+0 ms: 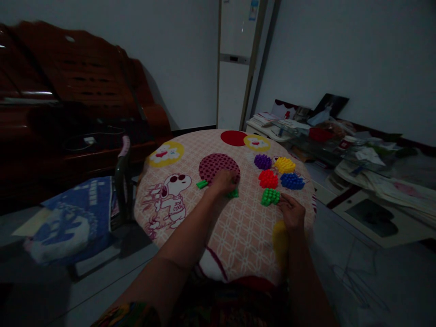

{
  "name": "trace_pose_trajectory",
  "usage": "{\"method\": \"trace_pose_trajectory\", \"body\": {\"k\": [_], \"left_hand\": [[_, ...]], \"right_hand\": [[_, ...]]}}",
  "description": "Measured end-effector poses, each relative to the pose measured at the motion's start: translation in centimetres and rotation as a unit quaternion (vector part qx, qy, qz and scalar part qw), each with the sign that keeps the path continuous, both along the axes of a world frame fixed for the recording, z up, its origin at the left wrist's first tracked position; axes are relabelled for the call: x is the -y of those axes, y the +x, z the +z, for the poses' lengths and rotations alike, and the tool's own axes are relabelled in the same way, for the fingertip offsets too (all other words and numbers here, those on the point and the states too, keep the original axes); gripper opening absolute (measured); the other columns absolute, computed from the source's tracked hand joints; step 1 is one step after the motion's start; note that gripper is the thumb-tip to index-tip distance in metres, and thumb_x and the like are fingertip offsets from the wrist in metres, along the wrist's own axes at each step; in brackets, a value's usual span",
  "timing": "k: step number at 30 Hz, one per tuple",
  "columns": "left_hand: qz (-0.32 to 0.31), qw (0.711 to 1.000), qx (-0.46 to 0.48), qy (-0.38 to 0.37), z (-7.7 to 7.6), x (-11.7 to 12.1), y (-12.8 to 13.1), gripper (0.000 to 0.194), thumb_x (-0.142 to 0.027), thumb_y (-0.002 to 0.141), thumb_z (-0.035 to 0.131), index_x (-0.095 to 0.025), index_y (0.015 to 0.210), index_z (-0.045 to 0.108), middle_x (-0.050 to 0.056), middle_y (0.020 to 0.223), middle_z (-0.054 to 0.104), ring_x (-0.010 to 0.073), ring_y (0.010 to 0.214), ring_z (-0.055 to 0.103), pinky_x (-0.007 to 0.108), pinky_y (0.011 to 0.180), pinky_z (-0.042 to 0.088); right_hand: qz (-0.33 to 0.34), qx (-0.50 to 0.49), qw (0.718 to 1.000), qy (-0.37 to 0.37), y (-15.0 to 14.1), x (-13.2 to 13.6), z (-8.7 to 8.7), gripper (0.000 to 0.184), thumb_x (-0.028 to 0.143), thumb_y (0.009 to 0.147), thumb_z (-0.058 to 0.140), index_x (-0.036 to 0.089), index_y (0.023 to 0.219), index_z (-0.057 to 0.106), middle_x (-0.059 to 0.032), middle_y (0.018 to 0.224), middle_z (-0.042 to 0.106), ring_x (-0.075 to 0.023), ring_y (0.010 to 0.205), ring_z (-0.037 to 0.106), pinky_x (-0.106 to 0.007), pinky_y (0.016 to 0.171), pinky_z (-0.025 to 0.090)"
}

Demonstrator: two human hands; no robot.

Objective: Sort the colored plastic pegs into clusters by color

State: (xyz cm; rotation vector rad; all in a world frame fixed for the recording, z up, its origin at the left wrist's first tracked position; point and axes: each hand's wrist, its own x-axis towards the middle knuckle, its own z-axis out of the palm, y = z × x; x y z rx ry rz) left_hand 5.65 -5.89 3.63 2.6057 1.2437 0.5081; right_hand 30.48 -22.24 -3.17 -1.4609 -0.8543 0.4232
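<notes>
Tabletop (pixel 245 236): round, covered with a pinkish cloth (pixel 231 252) in a pale lattice pattern. Printed on the cloth: a cartoon dog (pixel 175 202) at left, a dark checked circle (pixel 213 164) toward the middle, a plain red circle (pixel 233 137) at the far edge.

Knobbly clusters, bright and plastic-looking, set close together on the right side of the tabletop: purple cluster (pixel 262 161), far left of the group; yellow cluster (pixel 285 165), far right; red cluster (pixel 268 179), middle left; blue cluster (pixel 292 181), right.

Green cluster (pixel 270 197): nearest of the group, a block of small rounded bumps in rows, just on the near side of the red one.

Loose green pieces, two spots: a short tube-like piece (pixel 202 184) left of the left hand (pixel 226 182); a green bit (pixel 233 194) beneath that hand, shape partly hidden.

Left hand: fingers curled downward over the green bit; grip cannot be told.

Right hand (pixel 291 210): fingers nearly together, tips at the green cluster's right edge; whether they pinch it cannot be told.
</notes>
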Motion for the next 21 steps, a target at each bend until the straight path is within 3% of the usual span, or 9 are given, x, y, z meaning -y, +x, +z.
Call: {"method": "trace_pose_trajectory", "body": {"k": [3,6,9,12,16,21], "left_hand": [[0.001,0.998,-0.057,-0.036,0.0,-1.1,-1.6,0.037,-0.024,0.074,0.072,-0.018,0.111,0.074,0.011,0.108,0.074,0.0302,0.104,0.067,0.034,0.09,0.049],[-0.002,0.999,-0.036,-0.032,-0.1,-1.2,-2.0,0.037,-0.023,0.075,0.071,-0.018,0.111,0.073,0.011,0.108,0.075,0.029,0.102,0.068,0.034,0.09,0.049],[-0.028,0.997,0.064,-0.015,0.2,-0.8,-1.6,0.041,-0.022,0.076,0.07,-0.016,0.117,0.071,0.012,0.112,0.074,0.0275,0.103,0.067,0.035,0.094,0.049],[-0.094,0.976,0.195,-0.011,0.8,0.2,-0.6,0.049,-0.022,0.078,0.067,-0.014,0.127,0.066,0.012,0.121,0.071,0.0247,0.106,0.067,0.035,0.095,0.051],[-0.179,0.928,0.304,-0.116,1.6,2.4,1.3,0.049,-0.03,0.082,0.067,-0.016,0.129,0.062,0.009,0.11,0.072,0.0189,0.092,0.069,0.029,0.08,0.054],[-0.254,0.862,0.332,-0.288,1.2,4.6,3.3,0.04,-0.04,0.083,0.069,-0.015,0.114,0.063,0.006,0.093,0.073,0.0146,0.075,0.068,0.023,0.065,0.051]], "right_hand": [[0.002,0.004,1.0,0.002,-0.1,0.0,0.1,0.048,0.034,0.061,0.07,0.013,0.104,0.076,-0.012,0.092,0.078,-0.0259,0.079,0.073,-0.042,0.076,0.061],[-0.003,0.004,1.0,0.007,-0.1,-0.2,0.1,0.048,0.034,0.061,0.07,0.012,0.102,0.076,-0.0121,0.09,0.077,-0.0248,0.075,0.072,-0.041,0.074,0.061],[-0.012,0.002,1.0,0.008,-0.2,-0.2,-0.1,0.048,0.033,0.061,0.069,0.011,0.103,0.075,-0.0123,0.088,0.077,-0.0239,0.072,0.071,-0.04,0.07,0.061],[-0.063,0.023,0.997,0.033,-0.5,0.4,0.1,0.047,0.034,0.067,0.067,0.011,0.107,0.074,-0.0127,0.088,0.075,-0.0236,0.07,0.071,-0.04,0.066,0.06],[-0.122,0.173,0.972,0.097,-2.3,1.7,2.6,0.036,0.032,0.08,0.065,0.015,0.11,0.073,-0.0122,0.097,0.074,-0.0232,0.08,0.072,-0.039,0.073,0.061],[0.023,0.342,0.934,0.104,-6.1,1.8,6.7,0.033,0.025,0.089,0.061,0.02,0.12,0.07,-0.013,0.117,0.069,-0.0215,0.089,0.069,-0.035,0.076,0.059]]}}
